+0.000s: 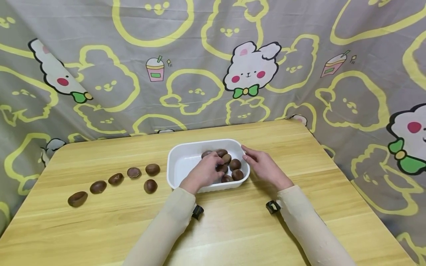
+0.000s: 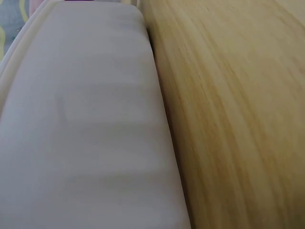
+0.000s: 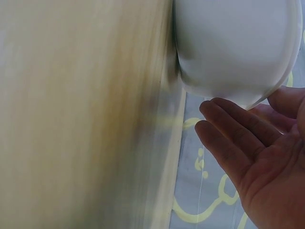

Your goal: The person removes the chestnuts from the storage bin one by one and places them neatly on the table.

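Note:
A white plastic tray [image 1: 186, 186] stands on the table with several brown chestnuts [image 1: 237, 174] gathered at its right end. My left hand [image 1: 207, 171] reaches over the tray's near side, thumb and fingers around a chestnut [image 1: 222, 169] among the others. The left wrist view shows only the tray's ribbed outer wall [image 2: 95, 114] and the tabletop, not the hand. At the tray's right end, my right hand [image 1: 266, 166] holds the rim between thumb and fingers. In the right wrist view, several fingers [image 3: 233, 129] of that hand extend below the tray's end wall [image 3: 233, 52].
On the wooden table [image 1: 110, 225], left of the tray, several chestnuts [image 1: 98, 187] lie in a slanting row, with another chestnut [image 1: 150, 186] just below its right end. A patterned grey curtain [image 1: 199, 48] hangs behind the table and along its sides.

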`<state>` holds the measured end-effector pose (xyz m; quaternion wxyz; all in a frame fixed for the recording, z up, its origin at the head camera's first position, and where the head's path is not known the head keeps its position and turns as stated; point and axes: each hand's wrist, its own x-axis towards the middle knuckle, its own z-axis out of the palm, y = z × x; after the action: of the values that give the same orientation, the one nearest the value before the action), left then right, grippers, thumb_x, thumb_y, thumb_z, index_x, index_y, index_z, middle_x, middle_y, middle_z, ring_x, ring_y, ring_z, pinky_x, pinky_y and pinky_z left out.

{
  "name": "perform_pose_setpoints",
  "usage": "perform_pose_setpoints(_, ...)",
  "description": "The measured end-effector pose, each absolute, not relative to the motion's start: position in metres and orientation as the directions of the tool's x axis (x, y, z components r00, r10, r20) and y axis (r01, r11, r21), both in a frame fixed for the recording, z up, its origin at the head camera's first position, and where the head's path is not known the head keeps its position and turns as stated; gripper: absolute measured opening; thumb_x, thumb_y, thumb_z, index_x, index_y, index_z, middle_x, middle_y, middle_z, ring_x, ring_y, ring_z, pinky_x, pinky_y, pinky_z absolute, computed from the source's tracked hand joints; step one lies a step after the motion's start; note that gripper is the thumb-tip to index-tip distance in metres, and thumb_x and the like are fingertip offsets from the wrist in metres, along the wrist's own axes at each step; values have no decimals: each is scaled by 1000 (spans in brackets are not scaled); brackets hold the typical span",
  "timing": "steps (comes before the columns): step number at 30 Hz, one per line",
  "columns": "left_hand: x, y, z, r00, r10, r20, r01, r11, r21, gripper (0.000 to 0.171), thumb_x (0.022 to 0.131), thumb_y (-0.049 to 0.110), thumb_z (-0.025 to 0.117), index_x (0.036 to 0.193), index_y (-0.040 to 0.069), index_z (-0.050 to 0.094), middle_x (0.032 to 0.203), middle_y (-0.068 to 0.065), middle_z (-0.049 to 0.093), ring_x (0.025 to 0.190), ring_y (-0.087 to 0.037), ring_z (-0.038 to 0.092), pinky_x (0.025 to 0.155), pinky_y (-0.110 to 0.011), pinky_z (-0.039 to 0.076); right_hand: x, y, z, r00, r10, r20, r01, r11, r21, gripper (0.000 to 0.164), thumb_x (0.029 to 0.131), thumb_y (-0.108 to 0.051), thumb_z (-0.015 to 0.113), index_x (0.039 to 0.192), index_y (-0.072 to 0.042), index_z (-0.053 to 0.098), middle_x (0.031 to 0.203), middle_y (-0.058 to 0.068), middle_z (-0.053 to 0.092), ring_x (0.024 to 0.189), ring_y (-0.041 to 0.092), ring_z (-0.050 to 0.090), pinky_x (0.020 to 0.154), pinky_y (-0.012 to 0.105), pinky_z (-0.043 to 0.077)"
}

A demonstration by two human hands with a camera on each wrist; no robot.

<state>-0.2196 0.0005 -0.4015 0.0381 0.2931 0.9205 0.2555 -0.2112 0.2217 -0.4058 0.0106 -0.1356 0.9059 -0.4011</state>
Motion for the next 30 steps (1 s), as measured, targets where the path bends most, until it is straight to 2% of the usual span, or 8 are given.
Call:
perform_pose_setpoints(10,-220,1,-400,-833,550,53,501,710,495,13,78,15,65,90,11,65,95,-3,57,86,-15,50,78,-28,42,-210,222,-404,-965,-250,84,-232,654,-720,42,95,-29,45,135,-18,40,130,7,46,115,17,44,95,37,36)
perform_pose_setpoints(18,-220,0,-399,-836,547,54,500,716,488,11,75,15,67,86,10,65,93,-2,57,85,-15,48,78,-28,41,-211,221,-405,-963,-255,84,-234,649,-724,42,94,-29,46,135,-17,41,129,7,46,115,17,44,95,36,37)
perform_pose_setpoints(30,-219,-18,-393,-850,517,98,465,651,599,26,70,11,70,94,4,65,94,-2,54,85,-17,54,77,-25,43,-210,221,-403,-963,-254,94,-242,651,-719,43,94,-29,46,135,-16,41,129,9,46,116,21,44,95,39,35)
